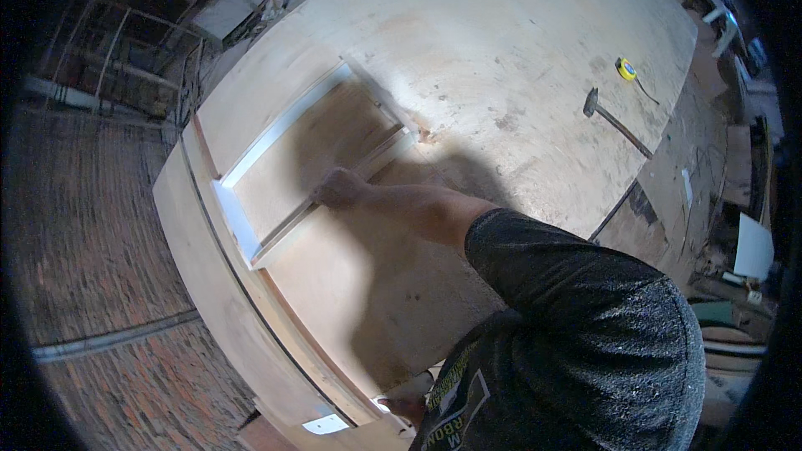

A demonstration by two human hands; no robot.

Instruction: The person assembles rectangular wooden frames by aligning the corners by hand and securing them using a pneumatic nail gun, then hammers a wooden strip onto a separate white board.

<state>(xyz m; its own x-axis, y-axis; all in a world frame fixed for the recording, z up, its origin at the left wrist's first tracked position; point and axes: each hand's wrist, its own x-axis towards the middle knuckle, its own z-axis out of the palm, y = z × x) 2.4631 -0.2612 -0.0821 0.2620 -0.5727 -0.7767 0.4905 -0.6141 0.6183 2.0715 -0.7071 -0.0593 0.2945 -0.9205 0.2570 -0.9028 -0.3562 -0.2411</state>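
A shallow rectangular wooden frame (pixel 284 134), pale along its inner edges, lies on the large wooden tabletop (pixel 468 58). My right hand (pixel 338 190) reaches across from the right in a black short sleeve. Its fingers are closed around the frame's near long side, about midway along it, though the grip is partly hidden in shadow. At the lower edge, beside my shirt, part of my left hand (pixel 407 409) shows dark near the table's edge. Its fingers are hidden, so I cannot tell what it touches.
To the right on the tabletop lie a hammer (pixel 618 124) and a yellow tape measure (pixel 626 68). A brick surface (pixel 100 225) runs along the left. A white socket plate (pixel 325 424) sits near the lower edge. Scraps and boards clutter the far right, including a white sheet (pixel 753 248).
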